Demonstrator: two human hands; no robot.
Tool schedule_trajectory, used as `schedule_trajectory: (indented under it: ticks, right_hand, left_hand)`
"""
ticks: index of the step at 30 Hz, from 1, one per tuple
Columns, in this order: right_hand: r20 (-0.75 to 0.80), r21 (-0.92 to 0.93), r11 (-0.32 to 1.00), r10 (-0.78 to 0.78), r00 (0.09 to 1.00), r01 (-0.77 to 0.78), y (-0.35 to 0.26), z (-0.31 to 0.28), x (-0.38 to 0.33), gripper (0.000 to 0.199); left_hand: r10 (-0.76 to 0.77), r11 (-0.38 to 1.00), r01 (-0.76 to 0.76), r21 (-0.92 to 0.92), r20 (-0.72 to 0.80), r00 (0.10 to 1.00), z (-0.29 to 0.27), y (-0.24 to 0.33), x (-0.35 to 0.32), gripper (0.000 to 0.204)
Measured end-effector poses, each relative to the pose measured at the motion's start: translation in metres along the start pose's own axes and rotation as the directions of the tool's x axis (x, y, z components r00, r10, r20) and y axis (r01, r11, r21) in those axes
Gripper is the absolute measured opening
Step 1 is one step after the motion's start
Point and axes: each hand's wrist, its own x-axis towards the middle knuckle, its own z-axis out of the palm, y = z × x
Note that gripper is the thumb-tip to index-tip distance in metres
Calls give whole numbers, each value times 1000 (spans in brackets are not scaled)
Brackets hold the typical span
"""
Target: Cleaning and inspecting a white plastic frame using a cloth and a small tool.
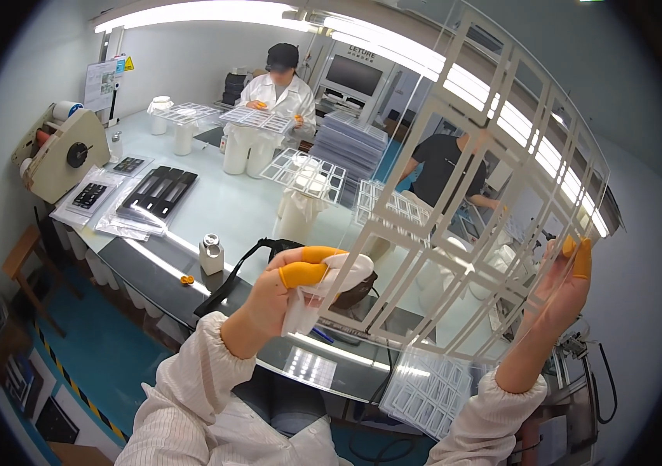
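Note:
A large clear sheet with white rectangular outlines is held up in front of me, tilted, over the table's right part. My right hand, in orange finger cots, pinches its right edge. My left hand, also in orange finger cots, closes on a folded white cloth at the sheet's lower left edge. One end of the cloth hangs below the fingers. Whether the left fingers also grip the sheet's edge, I cannot tell. Through the clear parts of the sheet, the things behind it show.
A white pump bottle and loose orange finger cots lie left of my hands. Similar sheets rest on white containers. Black panels and a tape dispenser are farther left. Two people work beyond. More sheets lie below.

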Motion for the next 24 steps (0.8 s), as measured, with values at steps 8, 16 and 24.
schedule_trajectory:
  ticks: [8,16,24]
  right_hand:
    - [123,-1,997,-71,990,71,1,-27,-8,18]
    - [189,68,996,-71,979,59,1,-41,-12,17]
    - [78,-61,987,-145,986,150,9,-52,-35,23]
  left_hand:
    - [196,906,-200,373,49,979,28,24,4,35]
    - [332,797,-287,531,11,943,40,19,1,27]
    - [236,821,-184,541,-28,971,32,10,-13,22]
